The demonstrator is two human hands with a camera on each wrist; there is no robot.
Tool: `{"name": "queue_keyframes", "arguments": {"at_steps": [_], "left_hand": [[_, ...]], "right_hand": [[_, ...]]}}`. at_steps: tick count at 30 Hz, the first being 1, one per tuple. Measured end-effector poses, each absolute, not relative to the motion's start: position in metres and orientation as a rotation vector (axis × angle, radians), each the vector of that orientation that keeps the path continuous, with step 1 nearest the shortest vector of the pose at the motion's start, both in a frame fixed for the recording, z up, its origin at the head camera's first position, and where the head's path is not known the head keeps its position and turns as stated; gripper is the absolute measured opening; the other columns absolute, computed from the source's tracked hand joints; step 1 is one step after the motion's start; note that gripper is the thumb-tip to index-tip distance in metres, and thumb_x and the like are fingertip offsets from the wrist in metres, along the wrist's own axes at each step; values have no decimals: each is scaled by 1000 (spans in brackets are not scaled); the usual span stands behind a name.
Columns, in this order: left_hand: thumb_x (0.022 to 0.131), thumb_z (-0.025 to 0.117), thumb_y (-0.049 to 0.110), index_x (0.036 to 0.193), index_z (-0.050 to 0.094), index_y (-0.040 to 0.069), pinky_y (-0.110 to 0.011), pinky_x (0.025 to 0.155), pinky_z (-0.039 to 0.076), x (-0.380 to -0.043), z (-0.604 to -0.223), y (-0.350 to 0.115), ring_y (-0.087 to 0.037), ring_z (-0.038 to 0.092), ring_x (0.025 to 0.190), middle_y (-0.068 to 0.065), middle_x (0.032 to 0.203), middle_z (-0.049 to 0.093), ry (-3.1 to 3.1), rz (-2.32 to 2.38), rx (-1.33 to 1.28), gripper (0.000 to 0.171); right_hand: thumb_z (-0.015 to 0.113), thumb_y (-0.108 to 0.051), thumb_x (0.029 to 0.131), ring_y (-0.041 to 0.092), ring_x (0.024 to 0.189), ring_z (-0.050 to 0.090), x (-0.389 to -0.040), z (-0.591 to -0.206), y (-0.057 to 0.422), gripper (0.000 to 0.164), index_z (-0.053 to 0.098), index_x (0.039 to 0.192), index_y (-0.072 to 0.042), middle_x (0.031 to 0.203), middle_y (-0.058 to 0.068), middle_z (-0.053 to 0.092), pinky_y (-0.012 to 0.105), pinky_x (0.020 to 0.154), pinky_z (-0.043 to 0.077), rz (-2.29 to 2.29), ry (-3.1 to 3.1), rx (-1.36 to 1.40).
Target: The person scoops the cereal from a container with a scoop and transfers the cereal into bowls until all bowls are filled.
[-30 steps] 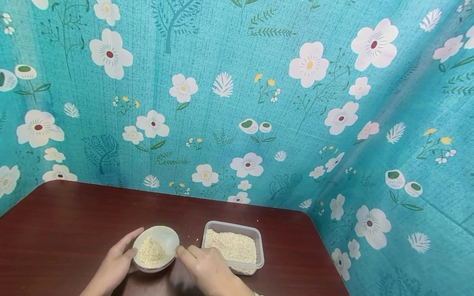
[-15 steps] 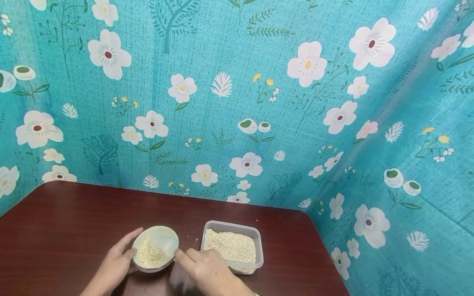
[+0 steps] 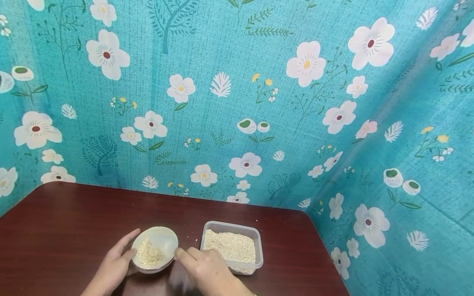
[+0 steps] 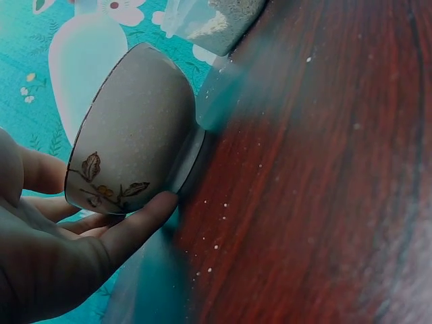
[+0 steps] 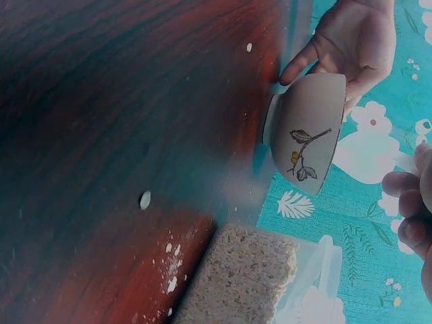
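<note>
My left hand (image 3: 114, 263) grips a pale bowl (image 3: 168, 239) at its left side, thumb at the rim and a finger by the foot. Inside, oat flakes (image 3: 151, 253) lie heaped toward the left. In the left wrist view the bowl's outside (image 4: 138, 115) shows a brown leaf sprig. My right hand (image 3: 207, 267) is at the right rim with its fingers curled. A small whitish piece (image 5: 407, 162) sticks out from its fingertips in the right wrist view; the rest is hidden, so its kind cannot be told. Whether the bowl's foot touches the table is unclear.
A clear plastic container (image 3: 260, 246) of oat flakes stands just right of the right hand. Loose flakes (image 5: 145, 200) lie scattered on the dark red wooden table (image 3: 74, 222). A turquoise floral curtain (image 3: 207, 135) hangs behind the table and along its right side.
The heap of oat flakes in the bowl has shifted shape slightly, its right side lower than a second ago. Both hands and the bowl stay nearly in place.
</note>
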State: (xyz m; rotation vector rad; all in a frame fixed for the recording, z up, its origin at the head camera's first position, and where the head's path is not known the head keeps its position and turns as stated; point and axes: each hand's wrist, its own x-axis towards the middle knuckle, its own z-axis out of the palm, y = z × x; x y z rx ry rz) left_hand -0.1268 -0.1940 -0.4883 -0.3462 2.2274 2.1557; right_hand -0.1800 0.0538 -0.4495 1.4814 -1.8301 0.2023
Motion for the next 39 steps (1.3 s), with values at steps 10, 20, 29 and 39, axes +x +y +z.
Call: {"name": "queue_keyframes", "arguments": {"at_steps": [10, 20, 29, 39], "left_hand": [[105, 42, 6, 156, 25, -2, -19, 101, 43, -121, -487, -197, -47, 29, 143, -31, 155, 30, 2569, 1962, -279, 54], [106, 48, 14, 160, 21, 5, -28, 104, 46, -121, -479, -194, -47, 29, 144, -27, 158, 28, 2596, 1985, -327, 60], [106, 49, 20, 161, 20, 9, -51, 113, 36, -124, -470, -191, -47, 26, 145, -24, 161, 25, 2613, 1969, -307, 63], [105, 53, 20, 160, 26, 9, 4, 86, 30, -126, -466, -188, -43, 31, 144, -22, 160, 29, 2706, 1970, -247, 62]], "right_hand": [[63, -13, 100, 1, 73, 67, -186, -463, 55, 12, 73, 105, -10, 86, -6, 71, 8, 70, 53, 610, -1878, 1396], [62, -12, 100, -6, 64, 57, -180, -469, 57, 13, 75, 99, -11, 73, -4, 69, 8, 56, 50, 1246, -2159, 1150], [63, -22, 100, 1, 36, 42, -178, -457, 64, 21, 75, 99, -6, 68, 14, 69, 13, 33, 36, 2064, -2317, 667], [63, -20, 100, 0, 35, 40, -187, -452, 76, 26, 72, 103, 4, 66, 8, 69, 12, 32, 29, 2315, -2292, 417]]}}
